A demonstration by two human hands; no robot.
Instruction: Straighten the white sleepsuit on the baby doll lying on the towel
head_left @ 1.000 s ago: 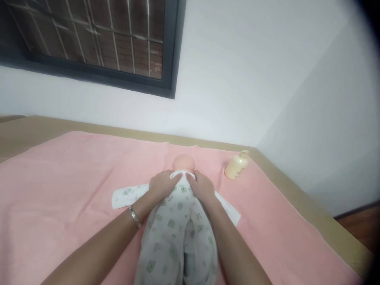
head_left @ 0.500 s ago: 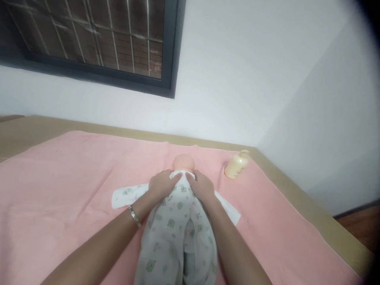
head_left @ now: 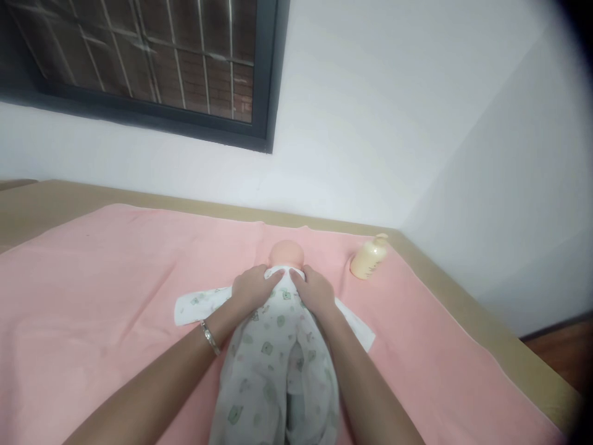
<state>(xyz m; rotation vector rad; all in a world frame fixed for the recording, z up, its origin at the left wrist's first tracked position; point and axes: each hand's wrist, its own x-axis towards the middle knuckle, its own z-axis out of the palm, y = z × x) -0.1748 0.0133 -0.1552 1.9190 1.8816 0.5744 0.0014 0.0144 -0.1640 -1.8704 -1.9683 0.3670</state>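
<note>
A baby doll lies on a pink cloth (head_left: 134,272) with the top of its round head (head_left: 286,252) toward the wall. It is dressed in a white baby garment (head_left: 267,358) with green prints, whose sleeves spread out to both sides. My left hand (head_left: 252,289) wraps around the garment at one shoulder, thumb on the collar. At the other shoulder my right hand (head_left: 319,290) does the same, its thumb close to the left one. Most fingers are hidden beneath the doll's sides. Toward me the lower part of the garment hangs loose and parted.
To the right of the doll a yellowish baby bottle (head_left: 369,257) stands tilted in view on the cloth. Wooden edges (head_left: 463,296) border the cloth at the back and right. Behind rise a white wall (head_left: 352,123) and a dark-framed window (head_left: 266,80) with bars.
</note>
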